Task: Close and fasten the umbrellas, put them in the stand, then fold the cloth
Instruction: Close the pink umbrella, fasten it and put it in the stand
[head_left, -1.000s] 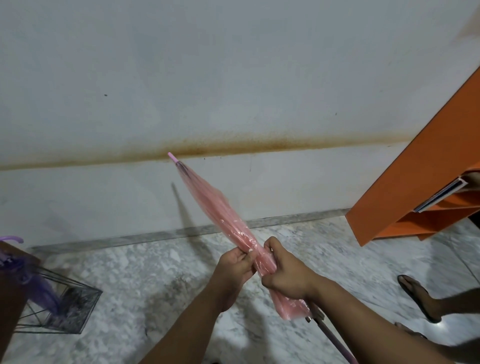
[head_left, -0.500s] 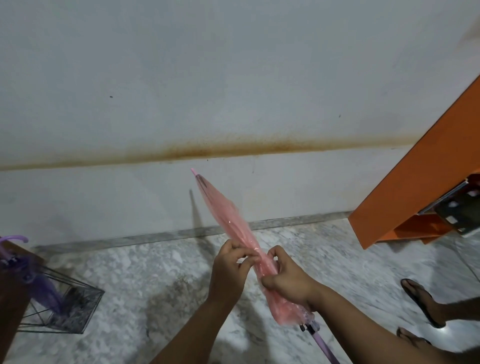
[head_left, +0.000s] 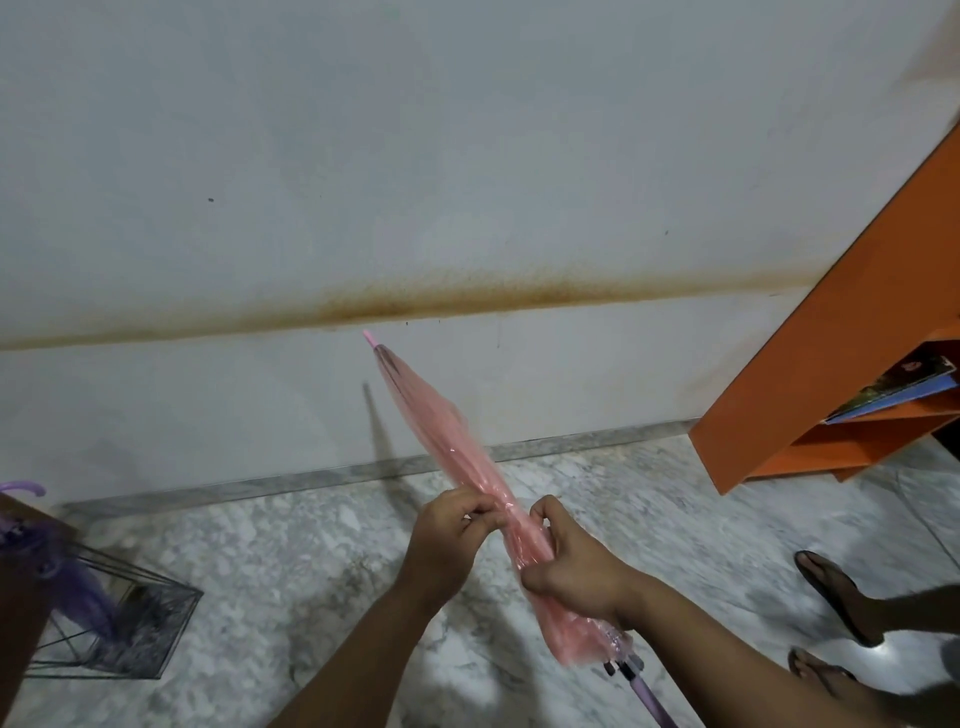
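A closed pink umbrella (head_left: 441, 436) slants across the middle of the view, its tip up towards the wall and its purple shaft running off the bottom edge. My right hand (head_left: 571, 566) grips the folded canopy around its middle. My left hand (head_left: 452, 530) pinches the canopy or its strap just beside it, fingers curled; the strap itself is too small to make out. A black wire umbrella stand (head_left: 130, 629) sits on the floor at the lower left with a purple umbrella (head_left: 67, 582) in it. No cloth is in view.
An orange shelf unit (head_left: 841, 353) with books stands at the right. Another person's sandalled feet (head_left: 831, 603) are on the marble floor at the lower right. A brown edge crosses the far lower left. The white wall runs close behind.
The umbrella has dipped and then tilted back up a little. Both hands stay on its middle, the left one's fingers shifting on the canopy.
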